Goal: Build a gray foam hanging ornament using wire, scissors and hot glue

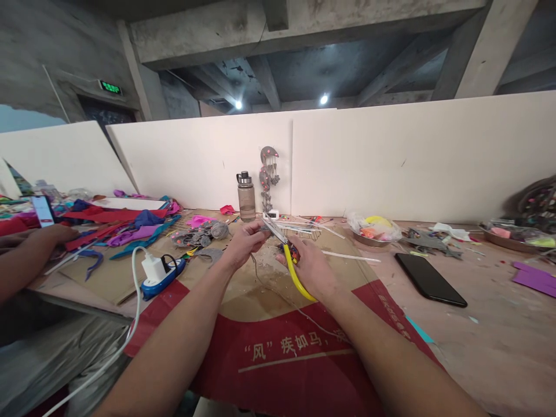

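Observation:
Both my hands are raised over a brown and red cardboard sheet [269,370] on the table. My right hand [310,266] grips yellow-handled scissors [299,284], their metal blades pointing up and left toward my left hand. My left hand [245,243] pinches a small grey piece [263,230] close to the blade tips; its exact shape is too small to tell. A thin grey cord [278,291] trails from near my left fingers down across the cardboard to my right forearm. Left of my left hand lies a ball of grey yarn [220,230] among grey scraps.
Behind my hands stand a water bottle [247,200] and a hanging grey ornament [267,174] against a white partition [200,162]. A black phone [430,280] lies right. At left are a blue power strip [163,279], coloured cloth [134,231] and another person's arm [30,255].

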### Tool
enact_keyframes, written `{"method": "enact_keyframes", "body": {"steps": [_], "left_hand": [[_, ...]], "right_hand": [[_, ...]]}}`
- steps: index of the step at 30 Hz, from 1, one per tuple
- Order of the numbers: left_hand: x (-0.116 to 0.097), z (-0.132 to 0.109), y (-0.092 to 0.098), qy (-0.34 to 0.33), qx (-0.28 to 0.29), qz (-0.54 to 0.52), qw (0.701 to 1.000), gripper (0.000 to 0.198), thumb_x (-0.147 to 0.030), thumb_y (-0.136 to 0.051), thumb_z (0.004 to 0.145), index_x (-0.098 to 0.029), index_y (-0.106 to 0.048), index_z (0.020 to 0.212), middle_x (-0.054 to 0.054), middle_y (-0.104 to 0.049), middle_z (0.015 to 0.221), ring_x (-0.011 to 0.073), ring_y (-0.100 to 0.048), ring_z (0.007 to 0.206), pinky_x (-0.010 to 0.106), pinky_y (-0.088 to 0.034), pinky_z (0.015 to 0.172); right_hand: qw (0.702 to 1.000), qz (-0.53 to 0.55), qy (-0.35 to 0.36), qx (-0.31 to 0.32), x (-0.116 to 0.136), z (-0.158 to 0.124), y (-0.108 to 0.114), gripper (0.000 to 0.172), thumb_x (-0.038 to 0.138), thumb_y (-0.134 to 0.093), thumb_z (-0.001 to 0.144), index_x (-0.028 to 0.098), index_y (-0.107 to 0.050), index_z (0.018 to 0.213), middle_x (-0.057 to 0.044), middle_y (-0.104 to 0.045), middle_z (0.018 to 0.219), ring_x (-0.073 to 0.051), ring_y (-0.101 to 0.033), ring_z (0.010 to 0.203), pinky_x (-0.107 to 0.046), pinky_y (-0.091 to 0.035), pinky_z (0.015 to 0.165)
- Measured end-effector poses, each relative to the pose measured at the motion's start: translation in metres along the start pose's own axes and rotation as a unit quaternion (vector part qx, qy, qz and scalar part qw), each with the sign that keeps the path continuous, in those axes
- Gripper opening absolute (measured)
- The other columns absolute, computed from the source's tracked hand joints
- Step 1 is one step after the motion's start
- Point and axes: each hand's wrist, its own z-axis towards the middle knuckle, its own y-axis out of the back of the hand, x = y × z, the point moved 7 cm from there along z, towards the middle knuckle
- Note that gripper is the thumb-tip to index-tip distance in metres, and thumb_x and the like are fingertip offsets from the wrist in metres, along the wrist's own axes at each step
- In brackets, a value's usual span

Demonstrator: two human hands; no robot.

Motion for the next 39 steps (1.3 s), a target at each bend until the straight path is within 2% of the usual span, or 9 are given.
{"method": "enact_keyframes", "body": {"steps": [6,9,16,21,24,26,29,35,39], "left_hand": [[0.001,0.001,0.001,0.010,-0.020,0.021,1.000,0.030,-0.040,-0.075,0.070,-0.014,-0.060,0.077,-0.009,-0.030,0.051,0.0017,-0.019,0.041,0.020,-0.008,0.042],[0.003,0.002,0.003,0.019,-0.036,0.039,0.998,0.033,-0.041,-0.076,0.068,-0.015,-0.056,0.071,-0.010,-0.029,0.048,0.0019,-0.018,0.041,0.021,-0.008,0.042],[0.003,0.003,0.006,0.017,-0.051,0.042,0.998,0.039,-0.043,-0.078,0.065,-0.016,-0.049,0.064,-0.010,-0.030,0.048,0.0023,-0.020,0.041,0.022,-0.009,0.042],[0.001,0.002,0.004,0.010,-0.043,0.074,0.996,0.032,-0.043,-0.074,0.069,-0.016,-0.055,0.070,-0.010,-0.029,0.048,0.0033,-0.022,0.041,0.022,-0.011,0.043],[0.000,0.001,0.000,-0.002,-0.019,0.108,0.994,0.030,-0.043,-0.072,0.072,-0.015,-0.060,0.076,-0.007,-0.043,0.052,0.0037,-0.028,0.042,0.021,-0.016,0.042],[0.001,0.001,-0.003,-0.008,0.001,0.119,0.993,0.029,-0.043,-0.069,0.074,-0.015,-0.062,0.079,-0.003,-0.055,0.063,0.0034,-0.031,0.043,0.021,-0.019,0.042],[-0.001,0.001,-0.002,-0.020,0.002,0.124,0.992,0.027,-0.041,-0.068,0.076,-0.015,-0.062,0.083,0.000,-0.061,0.072,0.0029,-0.031,0.044,0.020,-0.020,0.042],[-0.004,-0.001,-0.004,-0.030,0.026,0.103,0.994,0.031,-0.044,-0.069,0.075,-0.014,-0.063,0.082,-0.001,-0.057,0.071,0.0028,-0.030,0.045,0.020,-0.020,0.043],[-0.002,-0.001,-0.003,-0.031,0.045,0.113,0.992,0.031,-0.045,-0.069,0.076,-0.014,-0.063,0.081,-0.005,-0.044,0.059,0.0040,-0.029,0.046,0.020,-0.019,0.044]], "right_hand": [[0.998,0.059,-0.022,0.016,-0.004,0.001,-0.002,0.035,0.057,-0.049,0.088,0.023,-0.056,0.088,0.000,-0.059,0.071,-0.017,-0.053,0.065,-0.027,-0.037,0.062],[0.995,0.094,-0.025,0.005,-0.005,0.002,0.000,0.036,0.058,-0.048,0.089,0.022,-0.054,0.082,0.001,-0.056,0.067,-0.015,-0.049,0.063,-0.027,-0.035,0.060],[0.996,0.092,-0.009,-0.018,-0.005,0.004,0.001,0.031,0.052,-0.052,0.088,0.021,-0.056,0.086,0.001,-0.057,0.071,-0.015,-0.049,0.065,-0.027,-0.036,0.061],[0.995,0.095,-0.019,-0.030,-0.007,0.005,0.002,0.024,0.043,-0.050,0.089,0.020,-0.058,0.091,-0.001,-0.061,0.076,-0.015,-0.051,0.067,-0.027,-0.037,0.063],[0.995,0.093,-0.013,-0.030,-0.006,0.006,0.002,0.024,0.041,-0.051,0.089,0.020,-0.058,0.097,-0.002,-0.062,0.079,-0.016,-0.052,0.069,-0.027,-0.039,0.064],[0.996,0.085,-0.004,-0.024,-0.005,0.006,0.001,0.027,0.042,-0.052,0.088,0.019,-0.057,0.103,-0.004,-0.062,0.086,-0.017,-0.054,0.075,-0.028,-0.041,0.068],[0.997,0.070,-0.002,-0.019,-0.006,0.005,-0.002,0.036,0.044,-0.055,0.087,0.018,-0.055,0.112,-0.007,-0.060,0.096,-0.018,-0.055,0.082,-0.030,-0.043,0.075],[0.999,0.036,-0.003,-0.011,-0.007,0.003,-0.001,0.038,0.049,-0.056,0.087,0.021,-0.055,0.113,-0.007,-0.056,0.096,-0.018,-0.054,0.080,-0.031,-0.044,0.075],[1.000,0.009,0.005,-0.002,-0.006,0.003,0.001,0.041,0.051,-0.057,0.086,0.023,-0.056,0.116,-0.008,-0.055,0.097,-0.019,-0.055,0.082,-0.032,-0.045,0.077]]}}
